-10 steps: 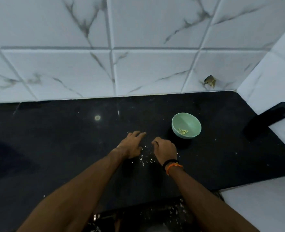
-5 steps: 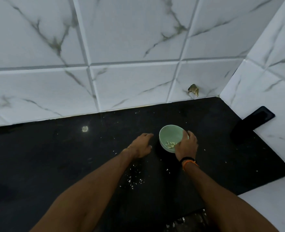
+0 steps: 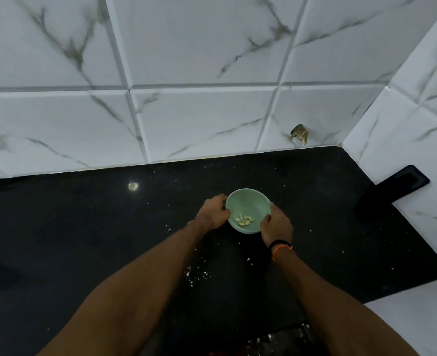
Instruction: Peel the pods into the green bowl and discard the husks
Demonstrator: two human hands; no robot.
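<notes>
Head view: green bowl (image 3: 248,210) held at its rim by both hands on the black counter (image 3: 83,240).

Left hand (image 3: 212,213) at the bowl's 9 o'clock, fingers curled against the outer wall; right hand (image 3: 275,224) at 4 o'clock, thumb and fingers pinching the rim, probably to steady or tilt the bowl. Pale peeled pieces (image 3: 244,219) lie inside toward 6 o'clock. Husk flecks (image 3: 197,274) are scattered at the bowl's 7 o'clock, near the forearms, not yet discarded.

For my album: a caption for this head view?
Both hands hold a green bowl of peeled pieces over a black counter.
</notes>
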